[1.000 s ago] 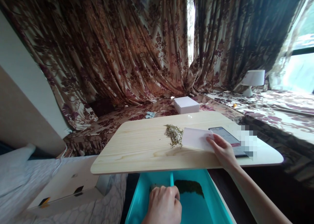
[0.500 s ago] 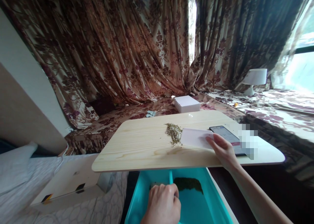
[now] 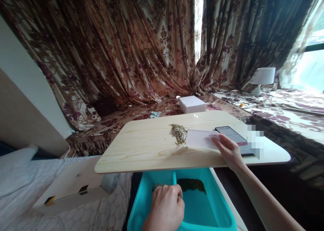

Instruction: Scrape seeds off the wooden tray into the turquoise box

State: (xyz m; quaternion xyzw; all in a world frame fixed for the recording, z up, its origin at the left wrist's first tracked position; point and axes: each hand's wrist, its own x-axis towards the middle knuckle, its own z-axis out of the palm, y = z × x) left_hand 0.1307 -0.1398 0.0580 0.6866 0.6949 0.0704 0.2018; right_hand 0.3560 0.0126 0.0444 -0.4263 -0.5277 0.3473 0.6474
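The left hand (image 3: 165, 204) is curled at the divider (image 3: 174, 177) of the turquoise bin (image 3: 221, 199), below the near edge of the surface (image 3: 136, 146); whether anything is clamped in its grip cannot be told. A pile of dried plant bits (image 3: 178, 134) is spread near the middle of the surface. Just beside it, a white card (image 3: 199, 139) is pinched in the grip of the right hand (image 3: 229, 151), near the phone (image 3: 230, 133) toward the right edge.

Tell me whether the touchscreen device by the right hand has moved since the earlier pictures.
No. Judged against the wooden tabletop, the touchscreen device shows no visible shift in any direction; the camera's whole view has shifted slightly.
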